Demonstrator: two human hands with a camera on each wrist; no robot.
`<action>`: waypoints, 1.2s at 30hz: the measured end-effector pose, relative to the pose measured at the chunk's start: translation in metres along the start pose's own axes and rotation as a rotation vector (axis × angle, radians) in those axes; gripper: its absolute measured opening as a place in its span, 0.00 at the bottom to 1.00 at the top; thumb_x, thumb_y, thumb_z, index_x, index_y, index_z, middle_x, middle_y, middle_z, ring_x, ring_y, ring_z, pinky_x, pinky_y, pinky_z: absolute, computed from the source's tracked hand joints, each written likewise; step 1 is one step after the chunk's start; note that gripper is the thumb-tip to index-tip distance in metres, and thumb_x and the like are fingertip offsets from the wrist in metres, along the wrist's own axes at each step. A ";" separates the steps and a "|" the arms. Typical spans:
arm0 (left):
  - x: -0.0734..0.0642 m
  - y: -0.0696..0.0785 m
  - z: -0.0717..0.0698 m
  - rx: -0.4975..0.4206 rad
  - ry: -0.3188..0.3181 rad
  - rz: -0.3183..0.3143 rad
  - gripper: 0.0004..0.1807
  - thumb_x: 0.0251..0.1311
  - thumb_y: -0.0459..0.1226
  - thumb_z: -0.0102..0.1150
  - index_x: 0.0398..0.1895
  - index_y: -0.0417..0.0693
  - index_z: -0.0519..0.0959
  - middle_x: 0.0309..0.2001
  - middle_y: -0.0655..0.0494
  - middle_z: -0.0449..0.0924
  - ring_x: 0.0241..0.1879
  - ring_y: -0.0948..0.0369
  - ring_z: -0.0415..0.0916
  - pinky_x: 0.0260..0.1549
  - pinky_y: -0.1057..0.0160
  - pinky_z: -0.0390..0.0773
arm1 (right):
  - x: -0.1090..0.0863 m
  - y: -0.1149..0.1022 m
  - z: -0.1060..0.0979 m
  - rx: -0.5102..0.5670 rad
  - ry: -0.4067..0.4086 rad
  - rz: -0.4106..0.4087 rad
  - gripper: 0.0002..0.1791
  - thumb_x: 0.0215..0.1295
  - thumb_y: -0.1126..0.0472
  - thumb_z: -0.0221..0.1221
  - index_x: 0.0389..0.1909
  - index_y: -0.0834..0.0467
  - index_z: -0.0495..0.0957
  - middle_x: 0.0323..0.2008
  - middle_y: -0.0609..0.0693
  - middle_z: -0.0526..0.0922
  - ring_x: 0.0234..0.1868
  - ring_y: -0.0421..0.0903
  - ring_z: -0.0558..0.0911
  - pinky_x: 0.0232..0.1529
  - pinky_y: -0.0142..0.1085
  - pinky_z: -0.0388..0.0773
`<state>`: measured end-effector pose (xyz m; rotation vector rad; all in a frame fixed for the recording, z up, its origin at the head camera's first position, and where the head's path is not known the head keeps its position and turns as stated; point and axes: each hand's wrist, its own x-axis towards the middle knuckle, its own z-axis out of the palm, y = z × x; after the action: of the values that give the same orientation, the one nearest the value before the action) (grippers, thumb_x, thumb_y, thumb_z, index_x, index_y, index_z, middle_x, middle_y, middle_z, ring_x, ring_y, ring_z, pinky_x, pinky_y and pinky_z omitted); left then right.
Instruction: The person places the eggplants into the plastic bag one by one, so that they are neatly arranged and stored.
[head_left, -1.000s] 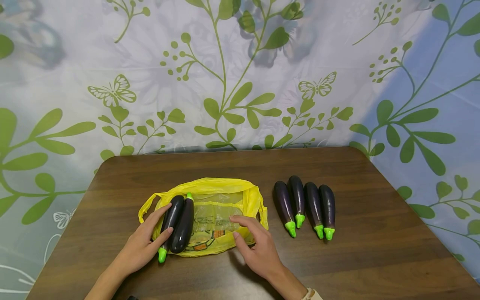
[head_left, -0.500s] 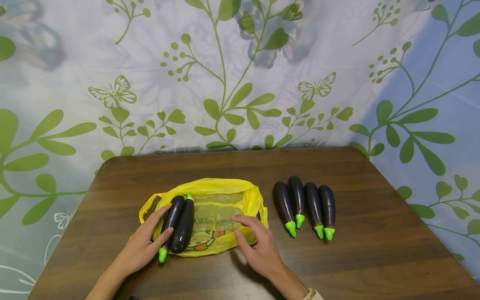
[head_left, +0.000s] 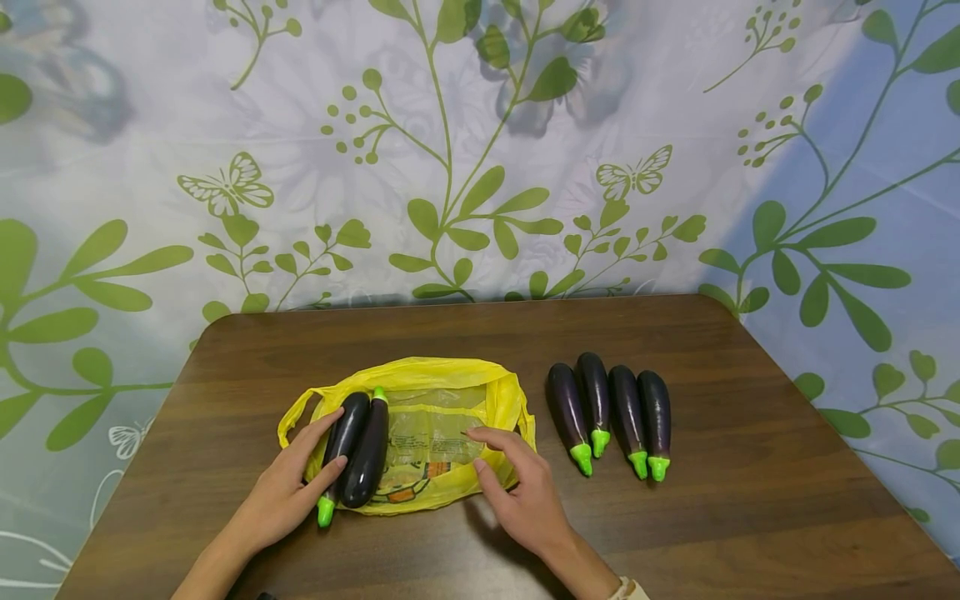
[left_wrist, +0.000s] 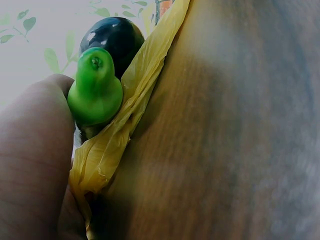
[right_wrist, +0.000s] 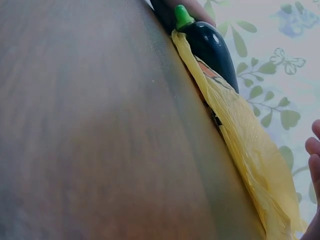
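Observation:
Two dark eggplants lie side by side at the left of a spread yellow plastic bag (head_left: 420, 367). My left hand (head_left: 279, 496) holds the outer eggplant (head_left: 347, 425), thumb across its top and fingers along its far left side. Its green stem end (left_wrist: 95, 92) points toward me, close to the thumb in the left wrist view. The inner eggplant (head_left: 366, 467) lies against it, stem end away from me. Over the bag's right edge, my right hand (head_left: 528, 500) is held with thumb and fingers apart and nothing between them.
Several more eggplants (head_left: 627, 417) lie in a row on the brown wooden table (head_left: 750, 517), right of the bag, green ends toward me. A leaf-patterned cloth (head_left: 480, 167) hangs behind the table's far edge.
My right hand has shifted slightly to the right over the bag's edge. The left hand, the bag and the eggplants stay where they were.

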<state>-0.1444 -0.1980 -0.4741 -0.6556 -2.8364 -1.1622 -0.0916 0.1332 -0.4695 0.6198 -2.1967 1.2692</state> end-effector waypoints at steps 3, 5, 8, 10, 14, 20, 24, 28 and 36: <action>0.000 0.001 0.000 0.002 -0.001 -0.002 0.35 0.76 0.49 0.55 0.82 0.62 0.57 0.75 0.43 0.65 0.69 0.39 0.68 0.58 0.31 0.73 | 0.000 0.001 0.000 0.002 0.002 -0.001 0.21 0.69 0.71 0.62 0.61 0.55 0.80 0.57 0.51 0.85 0.58 0.48 0.83 0.57 0.37 0.80; 0.000 0.001 -0.001 0.001 -0.003 -0.005 0.35 0.76 0.49 0.55 0.82 0.62 0.57 0.75 0.43 0.65 0.69 0.39 0.68 0.58 0.31 0.72 | 0.000 0.001 -0.001 0.004 0.003 0.001 0.21 0.69 0.71 0.62 0.61 0.56 0.80 0.57 0.51 0.85 0.58 0.48 0.83 0.57 0.36 0.80; 0.000 0.001 -0.001 -0.001 -0.003 -0.004 0.35 0.76 0.49 0.55 0.82 0.62 0.57 0.75 0.43 0.65 0.69 0.39 0.68 0.58 0.31 0.72 | 0.000 0.002 -0.002 0.005 0.008 0.002 0.21 0.69 0.71 0.62 0.61 0.56 0.80 0.57 0.52 0.85 0.57 0.48 0.83 0.58 0.35 0.79; 0.000 0.001 0.000 -0.002 -0.002 -0.002 0.35 0.76 0.49 0.55 0.82 0.62 0.57 0.75 0.44 0.65 0.69 0.39 0.68 0.58 0.31 0.72 | 0.001 0.002 -0.002 0.003 0.012 0.009 0.21 0.69 0.71 0.62 0.61 0.56 0.80 0.57 0.52 0.85 0.57 0.48 0.83 0.59 0.34 0.78; 0.000 0.000 0.000 0.000 0.001 0.001 0.35 0.76 0.49 0.55 0.82 0.63 0.57 0.75 0.44 0.65 0.69 0.39 0.69 0.58 0.32 0.73 | 0.001 0.003 -0.004 -0.006 0.018 0.018 0.22 0.69 0.72 0.62 0.62 0.55 0.80 0.57 0.52 0.85 0.58 0.48 0.83 0.61 0.32 0.77; 0.000 0.000 0.000 0.001 -0.002 0.000 0.35 0.76 0.49 0.55 0.82 0.63 0.56 0.75 0.44 0.65 0.69 0.39 0.69 0.58 0.32 0.73 | 0.002 0.004 -0.006 -0.021 0.030 0.014 0.23 0.67 0.72 0.63 0.61 0.55 0.80 0.57 0.50 0.85 0.57 0.48 0.83 0.60 0.31 0.77; 0.000 0.000 0.000 0.002 -0.003 0.000 0.35 0.76 0.49 0.55 0.82 0.63 0.56 0.75 0.44 0.64 0.69 0.39 0.69 0.58 0.32 0.73 | 0.003 0.004 -0.007 -0.035 0.037 0.006 0.22 0.67 0.72 0.63 0.61 0.55 0.81 0.57 0.51 0.85 0.57 0.49 0.84 0.61 0.31 0.76; 0.000 -0.001 0.000 0.004 0.001 0.003 0.35 0.76 0.49 0.55 0.82 0.63 0.57 0.75 0.44 0.65 0.69 0.40 0.69 0.57 0.32 0.74 | 0.002 0.006 -0.008 -0.053 0.044 0.009 0.23 0.67 0.72 0.63 0.61 0.55 0.81 0.57 0.50 0.85 0.56 0.49 0.84 0.62 0.30 0.76; 0.000 -0.001 0.001 -0.001 0.005 0.010 0.35 0.76 0.48 0.56 0.82 0.63 0.56 0.75 0.44 0.65 0.69 0.40 0.69 0.57 0.33 0.74 | 0.003 0.009 -0.009 -0.069 0.064 -0.001 0.22 0.66 0.72 0.63 0.60 0.57 0.81 0.56 0.50 0.85 0.56 0.48 0.84 0.60 0.29 0.76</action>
<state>-0.1447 -0.1983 -0.4752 -0.6659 -2.8253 -1.1615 -0.0976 0.1449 -0.4698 0.5457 -2.1778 1.1916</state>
